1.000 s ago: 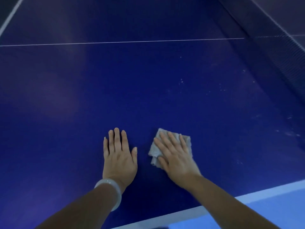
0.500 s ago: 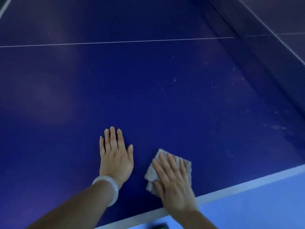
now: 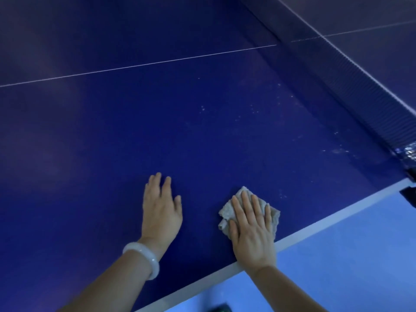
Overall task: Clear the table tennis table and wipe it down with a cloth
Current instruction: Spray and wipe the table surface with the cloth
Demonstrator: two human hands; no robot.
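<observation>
The dark blue table tennis table (image 3: 202, 136) fills the head view. A small grey cloth (image 3: 227, 212) lies on it close to the near white edge line. My right hand (image 3: 252, 228) presses flat on the cloth with straight fingers, its heel at the table's edge. My left hand (image 3: 161, 210) rests flat on the bare surface to the left of the cloth, a pale bangle on its wrist. Pale specks and smears (image 3: 254, 109) dot the surface beyond the cloth, toward the net.
The dark net (image 3: 364, 91) runs along the right side to its clamp (image 3: 407, 158) at the table's edge. A thin white centre line (image 3: 139, 66) crosses the far surface. Light blue floor (image 3: 337, 255) lies below the near edge.
My right hand drew the cloth back from the middle of the table to the near edge line. The left hand stayed flat in place. The view swung, bringing the net's end into sight.
</observation>
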